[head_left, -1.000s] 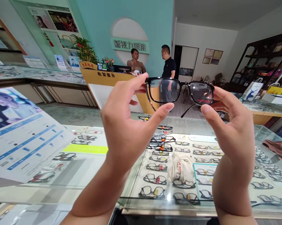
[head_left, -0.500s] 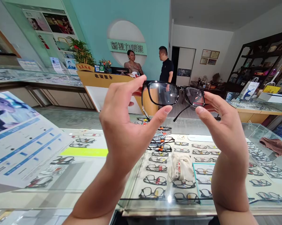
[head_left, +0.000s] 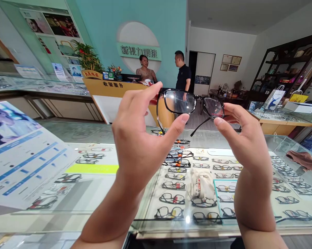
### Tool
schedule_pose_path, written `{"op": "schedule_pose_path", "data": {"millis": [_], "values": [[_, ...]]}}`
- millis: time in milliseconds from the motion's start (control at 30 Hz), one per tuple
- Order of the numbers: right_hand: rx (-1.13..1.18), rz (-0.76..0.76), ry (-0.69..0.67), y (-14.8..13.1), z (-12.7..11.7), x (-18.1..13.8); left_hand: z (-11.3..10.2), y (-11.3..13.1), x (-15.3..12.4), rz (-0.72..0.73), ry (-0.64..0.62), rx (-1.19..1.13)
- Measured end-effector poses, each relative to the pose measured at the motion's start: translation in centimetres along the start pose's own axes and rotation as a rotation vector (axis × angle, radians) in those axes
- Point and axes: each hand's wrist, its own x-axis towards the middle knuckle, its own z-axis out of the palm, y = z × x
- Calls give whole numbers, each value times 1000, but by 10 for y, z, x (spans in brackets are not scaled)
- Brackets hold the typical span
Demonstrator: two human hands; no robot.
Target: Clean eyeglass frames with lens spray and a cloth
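Observation:
I hold a pair of black-framed glasses (head_left: 189,102) up in front of me with both hands, lenses facing me, temples unfolded and pointing away. My left hand (head_left: 140,138) pinches the left lens rim between thumb and forefinger. My right hand (head_left: 245,138) pinches the right end of the frame the same way. Both hands are raised above a glass display counter (head_left: 119,207).
Under the glass lie several rows of spectacle frames (head_left: 171,199) and a crumpled white cloth (head_left: 200,185). A printed poster (head_left: 21,155) lies on the counter at left, a brown cloth (head_left: 301,158) at right. Two people (head_left: 182,74) stand at a yellow reception desk (head_left: 114,91) behind.
The glasses and both hands have shifted slightly left and the frame has turned a little, its right end farther away. The grip is unchanged.

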Motion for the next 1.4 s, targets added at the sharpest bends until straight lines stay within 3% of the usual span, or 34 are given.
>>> {"op": "schedule_pose_path", "data": {"millis": [400, 633, 800, 1400], "values": [[-13, 28, 69, -12, 8, -1, -5, 2, 2, -43, -42, 39], [-51, -115, 259, -17, 20, -1, 7, -14, 1, -222, -81, -80], [-73, -186, 343, -24, 25, -2, 13, -21, -1, -258, -76, -156], [-73, -154, 360, -27, 20, -3, 19, -13, 0, -222, -30, -115]]}}
